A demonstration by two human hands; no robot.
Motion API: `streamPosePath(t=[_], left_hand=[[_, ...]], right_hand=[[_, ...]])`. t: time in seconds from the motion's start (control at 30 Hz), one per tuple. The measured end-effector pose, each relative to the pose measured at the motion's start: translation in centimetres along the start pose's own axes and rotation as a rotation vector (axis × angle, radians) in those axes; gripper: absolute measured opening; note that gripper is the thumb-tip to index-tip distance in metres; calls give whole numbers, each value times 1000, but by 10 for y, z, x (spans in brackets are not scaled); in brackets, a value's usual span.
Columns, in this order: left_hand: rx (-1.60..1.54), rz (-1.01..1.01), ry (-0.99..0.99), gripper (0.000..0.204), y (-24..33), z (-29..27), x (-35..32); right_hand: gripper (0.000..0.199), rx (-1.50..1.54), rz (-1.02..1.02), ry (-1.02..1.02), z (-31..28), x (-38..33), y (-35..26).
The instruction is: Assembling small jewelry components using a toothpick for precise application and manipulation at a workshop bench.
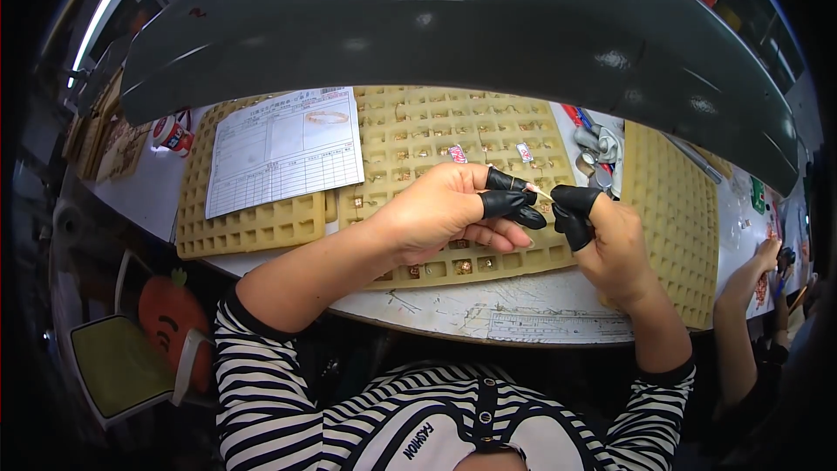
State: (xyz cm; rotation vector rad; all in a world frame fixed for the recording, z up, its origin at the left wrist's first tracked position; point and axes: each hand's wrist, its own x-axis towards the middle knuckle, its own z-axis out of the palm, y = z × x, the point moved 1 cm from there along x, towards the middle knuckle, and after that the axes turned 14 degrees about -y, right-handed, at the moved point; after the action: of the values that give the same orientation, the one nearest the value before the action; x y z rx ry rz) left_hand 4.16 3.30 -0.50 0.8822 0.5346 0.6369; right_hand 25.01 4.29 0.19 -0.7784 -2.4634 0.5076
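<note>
My left hand (453,209) and my right hand (606,240) meet over a tan grid tray (418,135) whose cells hold several small gold-coloured pieces. Both hands wear black finger cots on thumb and fingertips. Between the fingertips of both hands is a thin pale thread or wire (542,194); what hangs on it is too small to tell. My sleeves are black-and-white striped.
A printed paper form (283,153) lies on a second grid tray (248,222) at left; a third tray (676,209) sits at right. Metal tools (597,153) lie behind my hands. A grey lamp hood (453,30) overhangs the bench. Another person's arm (741,296) is at far right.
</note>
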Motion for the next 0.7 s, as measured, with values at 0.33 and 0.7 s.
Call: streamPosePath(t=[0.33,0.7], left_hand=[[-14,13,-30,23,2,1,-1],[-52,18,-72,19,3,2,-2]], right_hand=[[19,38,-3,9,-1,1,-3],[16,21,10,-21,0,2,-5]])
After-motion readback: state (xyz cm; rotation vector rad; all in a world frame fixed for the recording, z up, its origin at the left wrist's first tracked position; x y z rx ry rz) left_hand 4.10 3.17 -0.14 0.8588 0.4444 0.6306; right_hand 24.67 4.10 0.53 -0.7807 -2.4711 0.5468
